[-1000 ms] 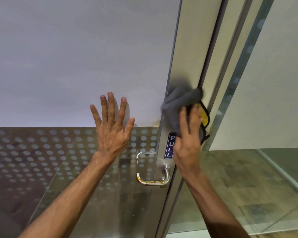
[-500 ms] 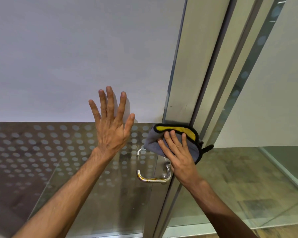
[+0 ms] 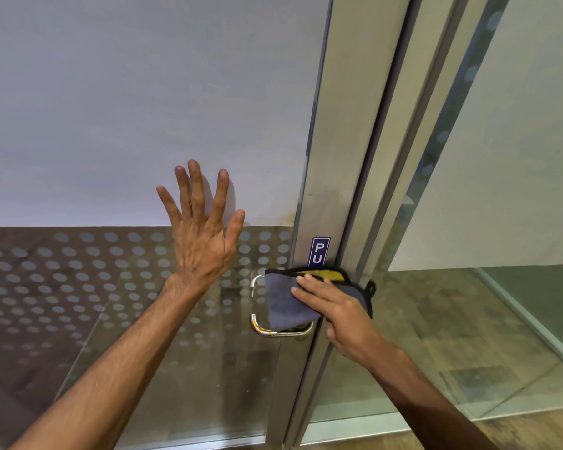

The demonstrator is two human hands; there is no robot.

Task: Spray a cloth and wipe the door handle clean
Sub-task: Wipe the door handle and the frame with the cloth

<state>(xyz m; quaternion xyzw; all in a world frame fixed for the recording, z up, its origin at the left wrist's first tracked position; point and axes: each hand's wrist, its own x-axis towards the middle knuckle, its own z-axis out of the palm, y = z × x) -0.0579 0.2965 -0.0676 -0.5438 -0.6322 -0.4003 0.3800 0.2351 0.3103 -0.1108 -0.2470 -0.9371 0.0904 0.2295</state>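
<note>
A metal U-shaped door handle (image 3: 257, 328) is fixed to the glass door beside its frame. A grey cloth (image 3: 281, 302) with a yellow side and black edging lies over the handle's right part and hides it. My right hand (image 3: 335, 315) presses the cloth flat against the handle and the frame. My left hand (image 3: 200, 232) rests on the glass door to the left of the handle, fingers spread, holding nothing. No spray bottle is in view.
The glass door (image 3: 127, 125) has a frosted upper part and a dotted band below. A blue PULL sticker (image 3: 319, 251) sits on the aluminium frame (image 3: 348, 157), half covered by the cloth. A fixed glass panel (image 3: 501, 222) stands to the right, over a tiled floor (image 3: 452, 352).
My right hand has brought the cloth down the frame, from above the PULL sticker onto the handle. The left hand has stayed flat on the glass.
</note>
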